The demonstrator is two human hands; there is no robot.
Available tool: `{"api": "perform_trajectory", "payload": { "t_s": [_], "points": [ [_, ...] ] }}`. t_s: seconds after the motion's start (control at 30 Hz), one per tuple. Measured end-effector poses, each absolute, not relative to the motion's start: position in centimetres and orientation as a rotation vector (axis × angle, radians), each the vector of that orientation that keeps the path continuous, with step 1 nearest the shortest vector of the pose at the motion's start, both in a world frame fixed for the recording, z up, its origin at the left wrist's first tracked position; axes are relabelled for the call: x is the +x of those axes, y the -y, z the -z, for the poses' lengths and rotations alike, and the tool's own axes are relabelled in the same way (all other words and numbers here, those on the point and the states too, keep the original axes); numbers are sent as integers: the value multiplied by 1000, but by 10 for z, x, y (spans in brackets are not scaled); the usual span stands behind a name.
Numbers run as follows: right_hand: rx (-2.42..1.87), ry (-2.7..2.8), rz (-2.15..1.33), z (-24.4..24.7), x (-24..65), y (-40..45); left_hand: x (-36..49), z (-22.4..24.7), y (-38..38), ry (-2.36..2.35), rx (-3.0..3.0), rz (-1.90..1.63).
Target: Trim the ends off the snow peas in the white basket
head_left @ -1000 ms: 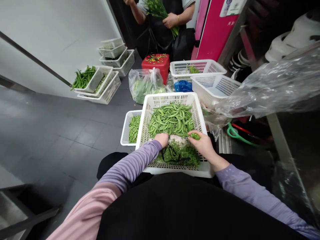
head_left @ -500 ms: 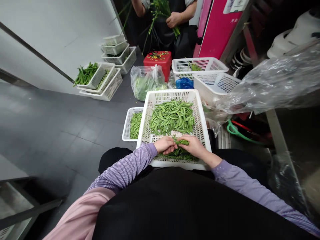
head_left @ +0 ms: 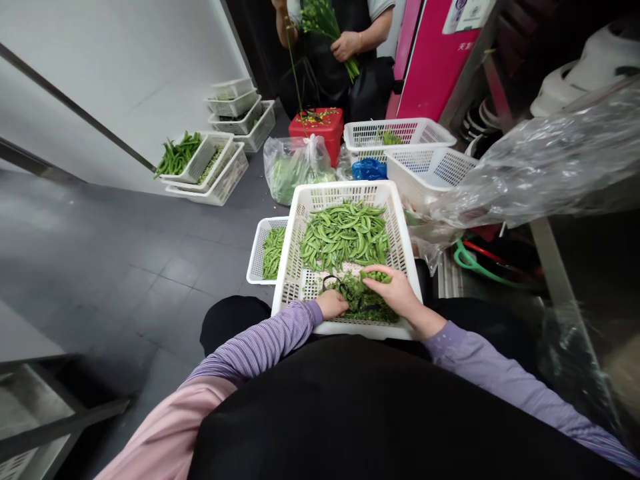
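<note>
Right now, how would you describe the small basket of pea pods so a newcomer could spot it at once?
Start at the large white basket in front of the lap. Beside its left wall, partly hidden by it, is a smaller white basket. Unlike the stacked baskets farther back, it holds pea pods.

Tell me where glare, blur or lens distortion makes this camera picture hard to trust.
Head view: pale glare on the floor at left; bright streaks on the clear plastic sheeting at right; outer edges stretched and soft; black apron nearly without detail. Green pods read clearly, but the left hand's fingertips are lost in the fine greens.
</note>
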State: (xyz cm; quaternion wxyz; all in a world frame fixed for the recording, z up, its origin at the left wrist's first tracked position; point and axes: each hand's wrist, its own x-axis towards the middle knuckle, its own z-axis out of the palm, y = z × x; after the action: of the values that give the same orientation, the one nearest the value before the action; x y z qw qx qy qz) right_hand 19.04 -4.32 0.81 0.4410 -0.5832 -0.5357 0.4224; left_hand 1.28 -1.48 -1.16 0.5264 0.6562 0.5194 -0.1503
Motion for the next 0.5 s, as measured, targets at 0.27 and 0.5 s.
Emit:
{"api": "perform_trajectory", "payload": {
  "t_s": [0.27, 0.5],
  "points": [
    [-1218, 632, -1455, 1, 201, 33, 11, -2, 10, -1176, 2234, 347],
    [-1466, 937, -1325, -3, 202, 34, 32, -18, 1, -1001, 2111, 115]
  ]
}}
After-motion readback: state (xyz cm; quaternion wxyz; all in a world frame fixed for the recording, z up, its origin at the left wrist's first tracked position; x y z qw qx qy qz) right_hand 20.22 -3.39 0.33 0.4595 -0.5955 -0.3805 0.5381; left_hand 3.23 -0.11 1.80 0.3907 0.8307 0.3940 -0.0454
